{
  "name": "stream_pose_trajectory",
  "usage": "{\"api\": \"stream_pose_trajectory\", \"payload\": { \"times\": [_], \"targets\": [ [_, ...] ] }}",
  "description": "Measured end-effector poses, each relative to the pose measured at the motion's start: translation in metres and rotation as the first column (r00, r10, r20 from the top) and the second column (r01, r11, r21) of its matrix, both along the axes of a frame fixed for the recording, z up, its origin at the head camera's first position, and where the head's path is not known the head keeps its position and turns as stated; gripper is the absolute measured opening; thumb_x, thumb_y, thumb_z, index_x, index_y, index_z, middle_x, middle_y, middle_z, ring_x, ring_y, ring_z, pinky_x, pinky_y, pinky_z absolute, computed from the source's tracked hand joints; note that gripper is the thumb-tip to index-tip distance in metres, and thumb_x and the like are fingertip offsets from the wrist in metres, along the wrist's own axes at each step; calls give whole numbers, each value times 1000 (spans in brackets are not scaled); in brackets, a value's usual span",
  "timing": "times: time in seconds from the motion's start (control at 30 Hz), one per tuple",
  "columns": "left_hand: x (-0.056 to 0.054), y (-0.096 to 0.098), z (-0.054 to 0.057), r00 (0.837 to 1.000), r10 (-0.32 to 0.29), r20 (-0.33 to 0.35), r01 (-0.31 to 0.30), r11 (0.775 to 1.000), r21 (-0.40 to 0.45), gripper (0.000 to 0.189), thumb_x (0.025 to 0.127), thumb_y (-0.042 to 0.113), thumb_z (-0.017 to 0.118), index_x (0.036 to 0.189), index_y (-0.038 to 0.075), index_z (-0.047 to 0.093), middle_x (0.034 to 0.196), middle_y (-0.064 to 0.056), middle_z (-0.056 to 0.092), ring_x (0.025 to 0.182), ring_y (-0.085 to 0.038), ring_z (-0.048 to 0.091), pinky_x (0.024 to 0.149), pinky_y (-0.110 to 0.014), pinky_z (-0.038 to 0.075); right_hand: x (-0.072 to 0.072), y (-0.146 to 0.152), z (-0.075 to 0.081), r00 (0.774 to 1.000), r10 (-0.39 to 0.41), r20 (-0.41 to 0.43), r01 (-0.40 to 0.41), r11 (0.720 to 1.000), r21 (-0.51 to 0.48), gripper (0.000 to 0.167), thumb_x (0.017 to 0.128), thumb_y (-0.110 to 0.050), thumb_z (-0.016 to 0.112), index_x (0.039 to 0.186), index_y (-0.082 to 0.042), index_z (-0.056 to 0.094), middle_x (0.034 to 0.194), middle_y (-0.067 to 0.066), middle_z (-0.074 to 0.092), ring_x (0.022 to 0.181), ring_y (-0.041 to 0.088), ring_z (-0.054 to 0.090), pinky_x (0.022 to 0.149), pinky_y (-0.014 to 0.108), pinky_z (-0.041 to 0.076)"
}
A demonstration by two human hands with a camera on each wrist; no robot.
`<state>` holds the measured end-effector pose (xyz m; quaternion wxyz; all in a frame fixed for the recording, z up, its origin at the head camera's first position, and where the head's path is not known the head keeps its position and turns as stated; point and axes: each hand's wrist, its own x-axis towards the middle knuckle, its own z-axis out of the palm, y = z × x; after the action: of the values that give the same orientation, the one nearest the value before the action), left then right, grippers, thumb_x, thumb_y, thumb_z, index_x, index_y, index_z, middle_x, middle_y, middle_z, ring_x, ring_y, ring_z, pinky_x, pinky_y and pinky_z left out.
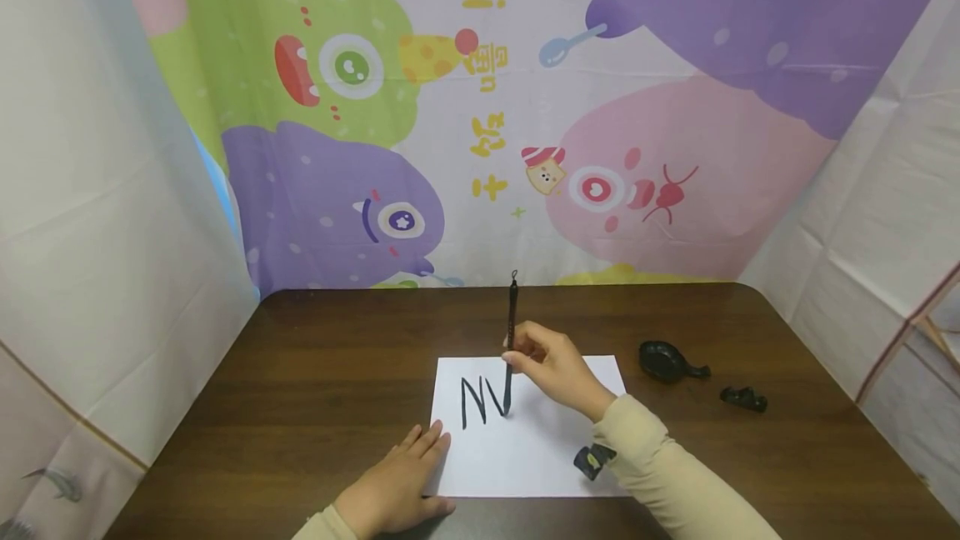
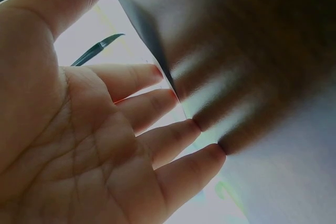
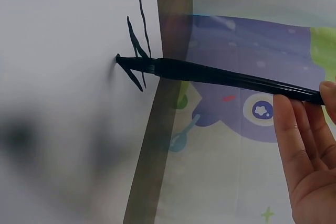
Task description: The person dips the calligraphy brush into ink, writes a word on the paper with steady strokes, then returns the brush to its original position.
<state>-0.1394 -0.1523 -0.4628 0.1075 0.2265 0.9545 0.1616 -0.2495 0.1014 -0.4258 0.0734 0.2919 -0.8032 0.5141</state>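
Note:
A black calligraphy brush (image 1: 511, 332) stands nearly upright, pinched between the thumb and fingers of my right hand (image 1: 558, 365). In the right wrist view the brush's dark bristles (image 3: 128, 62) touch the white paper (image 3: 63, 24), with black zigzag strokes beside them. On the sheet (image 1: 555, 448), the head view shows an N-like mark (image 1: 474, 401) and a slanting stroke ending at the brush tip. My left hand (image 1: 397, 473) rests flat at the paper's left edge, its fingers extended. From the left wrist, the palm and straight fingers (image 2: 184, 174) show, the brush tip beyond them.
Right of the paper, a small black dish (image 1: 663, 361) with a tapered handle lies on the brown wooden table (image 1: 337, 365). Farther right is a small black bumpy piece, like a brush rest (image 1: 742, 398). A cartoon-printed curtain (image 1: 517, 257) hangs behind the table.

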Motion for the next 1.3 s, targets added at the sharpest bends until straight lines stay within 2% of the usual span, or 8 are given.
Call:
{"api": "stream_pose_trajectory", "payload": {
  "times": [0.33, 0.67, 1.0, 1.17, 1.3],
  "targets": [
    [-1, 1, 0, 1000, -3, 3, 3, 1000, -3, 82, 82, 42, 75, 143, -2, 45, 154, -23, 37, 141, -49, 33, 104, -68, 37, -4, 3, -1, 1000, -12, -5, 12, 1000, -2, 8, 91, -15, 69, 93, -12, 62, 83, 6, 70, 74, 11, 68, 67, 25, 56],
    [0, 0, 1, 1000, -4, 1, 4, 1000, -7, 82, 81, 42, 75, 144, -2, 45, 154, -22, 37, 141, -49, 34, 104, -68, 37, -9, 2, -3, 999, -27, -29, 27, 1000, -5, 8, 92, -17, 69, 95, -13, 63, 86, 5, 69, 77, 17, 70, 69, 26, 57],
    [0, 0, 1, 1000, 3, 3, -3, 1000, -7, 82, 81, 42, 75, 144, -1, 44, 155, -22, 37, 141, -48, 34, 105, -67, 36, -16, 1, -4, 995, -58, -81, 54, 998, -41, 9, 89, -11, 70, 95, -9, 64, 83, 6, 68, 75, 21, 71, 68, 25, 57],
    [0, 0, 1, 1000, 2, 4, -2, 1000, -6, 82, 81, 42, 75, 144, -2, 44, 154, -23, 37, 141, -48, 34, 105, -67, 36, -20, 0, -6, 997, -65, -39, 62, 996, -69, 11, 90, -9, 69, 98, -4, 64, 85, 12, 70, 76, 25, 71, 69, 26, 59],
    [-1, 1, 0, 1000, 0, 11, 0, 1000, -8, 82, 81, 42, 75, 144, -2, 44, 155, -23, 36, 141, -48, 34, 104, -68, 36, -23, -1, -8, 998, -56, 11, 57, 993, -107, 16, 91, -3, 66, 103, 6, 61, 88, 22, 69, 78, 37, 70, 70, 35, 61]
  ]
}}
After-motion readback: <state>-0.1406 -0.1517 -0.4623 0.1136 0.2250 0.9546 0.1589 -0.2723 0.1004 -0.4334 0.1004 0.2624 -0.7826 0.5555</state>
